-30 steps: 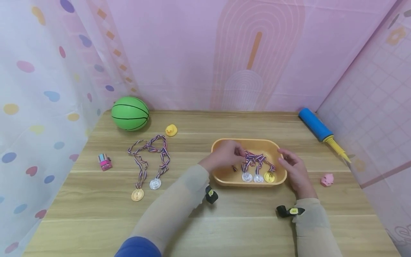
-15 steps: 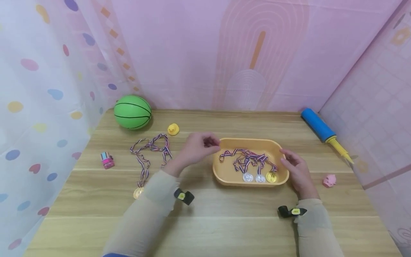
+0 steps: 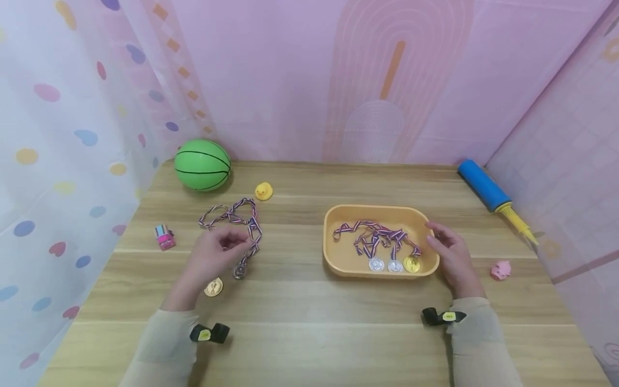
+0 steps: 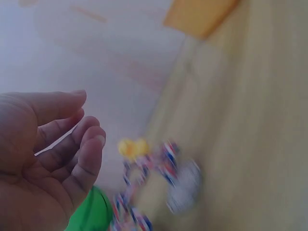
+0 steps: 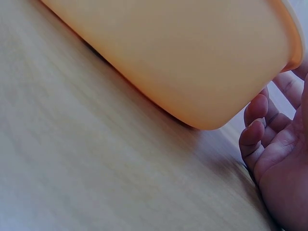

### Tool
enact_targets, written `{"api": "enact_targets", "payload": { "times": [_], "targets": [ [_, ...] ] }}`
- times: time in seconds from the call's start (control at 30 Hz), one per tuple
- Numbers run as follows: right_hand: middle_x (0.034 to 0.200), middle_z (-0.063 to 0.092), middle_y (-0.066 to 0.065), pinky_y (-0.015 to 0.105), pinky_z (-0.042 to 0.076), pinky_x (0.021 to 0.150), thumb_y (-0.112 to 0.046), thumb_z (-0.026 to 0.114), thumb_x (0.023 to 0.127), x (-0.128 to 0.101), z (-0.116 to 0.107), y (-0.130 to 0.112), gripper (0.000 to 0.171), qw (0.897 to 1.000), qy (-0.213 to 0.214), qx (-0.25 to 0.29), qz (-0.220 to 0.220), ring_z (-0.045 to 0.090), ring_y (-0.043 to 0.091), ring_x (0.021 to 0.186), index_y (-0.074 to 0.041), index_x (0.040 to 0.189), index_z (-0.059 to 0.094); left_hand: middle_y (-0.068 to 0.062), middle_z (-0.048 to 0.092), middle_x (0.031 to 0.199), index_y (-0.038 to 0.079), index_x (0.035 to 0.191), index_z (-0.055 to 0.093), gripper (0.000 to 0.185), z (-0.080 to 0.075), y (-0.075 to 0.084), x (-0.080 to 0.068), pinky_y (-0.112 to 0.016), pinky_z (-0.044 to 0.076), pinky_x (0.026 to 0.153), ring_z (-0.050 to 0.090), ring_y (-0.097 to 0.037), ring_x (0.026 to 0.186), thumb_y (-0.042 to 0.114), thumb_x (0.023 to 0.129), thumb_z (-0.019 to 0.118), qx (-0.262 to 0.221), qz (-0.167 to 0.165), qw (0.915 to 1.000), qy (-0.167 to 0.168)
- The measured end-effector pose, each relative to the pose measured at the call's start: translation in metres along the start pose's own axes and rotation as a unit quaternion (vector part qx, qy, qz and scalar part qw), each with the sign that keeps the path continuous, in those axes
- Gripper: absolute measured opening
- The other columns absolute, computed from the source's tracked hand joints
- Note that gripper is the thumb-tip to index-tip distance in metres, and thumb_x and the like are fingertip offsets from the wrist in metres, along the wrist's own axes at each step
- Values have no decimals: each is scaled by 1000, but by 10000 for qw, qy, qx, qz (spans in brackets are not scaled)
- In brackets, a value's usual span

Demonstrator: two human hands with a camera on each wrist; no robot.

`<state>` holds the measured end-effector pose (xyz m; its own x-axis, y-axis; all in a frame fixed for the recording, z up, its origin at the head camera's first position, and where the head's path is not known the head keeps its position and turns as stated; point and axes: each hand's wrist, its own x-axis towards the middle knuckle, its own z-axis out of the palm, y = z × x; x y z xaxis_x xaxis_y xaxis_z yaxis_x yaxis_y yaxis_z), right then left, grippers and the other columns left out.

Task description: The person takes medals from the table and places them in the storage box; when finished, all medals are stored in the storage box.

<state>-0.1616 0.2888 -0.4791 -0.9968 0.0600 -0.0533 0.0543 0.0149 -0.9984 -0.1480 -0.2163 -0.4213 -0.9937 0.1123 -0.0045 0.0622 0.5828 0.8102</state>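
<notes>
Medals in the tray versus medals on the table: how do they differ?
The medals in the tray number three, two silver and one gold; the medals on the table number two, one of each. The left hand is over the table pair; the tray ones lie untouched. Both have striped ribbons.

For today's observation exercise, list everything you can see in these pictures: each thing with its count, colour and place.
tray: one, orange, centre-right of table.
medals in tray: three, two silver, one gold, striped ribbons.
medals on table: two, gold and silver, left of tray.
ball: one, green, far left.
duck: one, yellow, beside ball.
toy car: one, pink, left edge.
pump: one, blue and yellow, far right.
pig: one, pink, right edge.
table: one, wooden.
left hand: over the table medals' ribbons.
right hand: at tray's right rim.
</notes>
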Motion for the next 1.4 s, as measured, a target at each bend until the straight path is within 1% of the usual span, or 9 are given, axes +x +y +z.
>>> {"api": "enact_targets", "payload": {
  "times": [0.13, 0.23, 0.33, 0.57, 0.73, 0.87, 1.0, 1.17, 1.4],
  "targets": [
    [140, 45, 1, 44, 11, 117, -15, 63, 94, 0, -1, 0, 38, 10000, -5, -23, -57, 23, 28, 140, -8, 131, 56, -5, 66, 91, 7, 102, 66, 20, 1, -23, -9, -26, 52, 68, 60, -20, 81, 17, 86, 73, 185, -284, 9994, -87],
    [142, 44, 3, 45, 10, 117, -14, 63, 94, 0, -1, 0, 38, 10000, -42, 2, -48, 22, 29, 141, -8, 131, 56, -3, 67, 89, 8, 101, 67, 20, 4, -34, -11, -27, 52, 68, 61, -18, 80, 17, 84, 74, 459, -296, 9984, -177],
    [142, 44, 2, 45, 9, 117, -13, 62, 94, 0, -1, 0, 38, 10000, -68, 34, -50, 21, 29, 142, -8, 131, 55, -2, 66, 87, 8, 99, 68, 20, 8, -40, -11, -28, 52, 68, 61, -17, 79, 16, 83, 75, 590, -279, 9974, -299],
    [131, 49, -6, 39, 15, 116, -11, 61, 94, 0, 0, 2, 35, 9998, -60, 99, -183, 30, 22, 136, -8, 129, 57, -1, 66, 86, 8, 99, 68, 24, 12, -42, -11, -27, 52, 67, 60, -16, 78, 15, 79, 79, 722, -323, 9960, -419],
    [132, 50, -6, 43, 9, 117, -11, 61, 94, 0, -1, 3, 35, 9997, -57, 122, -203, 26, 24, 139, -9, 129, 58, -1, 66, 84, 7, 99, 69, 25, 10, -40, -11, -26, 50, 64, 59, -15, 75, 16, 78, 80, 908, -212, 9949, -372],
    [133, 49, -5, 44, 7, 117, -12, 62, 94, 0, -2, 3, 35, 9997, -39, 126, -204, 23, 27, 141, -8, 128, 58, -1, 65, 83, 7, 98, 69, 25, 8, -43, -11, -27, 49, 63, 58, -15, 74, 16, 77, 80, 1010, -244, 9939, -370],
    [133, 49, -5, 44, 8, 117, -11, 62, 94, -1, -2, 3, 34, 9997, -26, 144, -188, 24, 26, 140, -8, 128, 58, -2, 64, 84, 6, 100, 69, 28, 6, -46, -11, -28, 48, 64, 56, -17, 75, 16, 76, 81, 1080, -308, 9928, -424],
    [133, 49, -5, 43, 10, 117, -11, 61, 95, -1, -1, 3, 35, 9997, -47, 156, -165, 26, 25, 139, -8, 129, 58, -2, 63, 84, 5, 103, 68, 35, 7, -49, -11, -31, 46, 66, 54, -18, 75, 19, 74, 83, 1172, -390, 9906, -594],
    [130, 51, -7, 40, 13, 117, -12, 61, 94, 1, -2, 4, 35, 9997, -53, 138, -195, 31, 20, 134, -7, 129, 58, -1, 61, 82, 6, 102, 69, 34, 7, -47, -9, -32, 43, 66, 52, -18, 73, 22, 75, 82, 1525, -289, 9848, -783]
  ]
}}
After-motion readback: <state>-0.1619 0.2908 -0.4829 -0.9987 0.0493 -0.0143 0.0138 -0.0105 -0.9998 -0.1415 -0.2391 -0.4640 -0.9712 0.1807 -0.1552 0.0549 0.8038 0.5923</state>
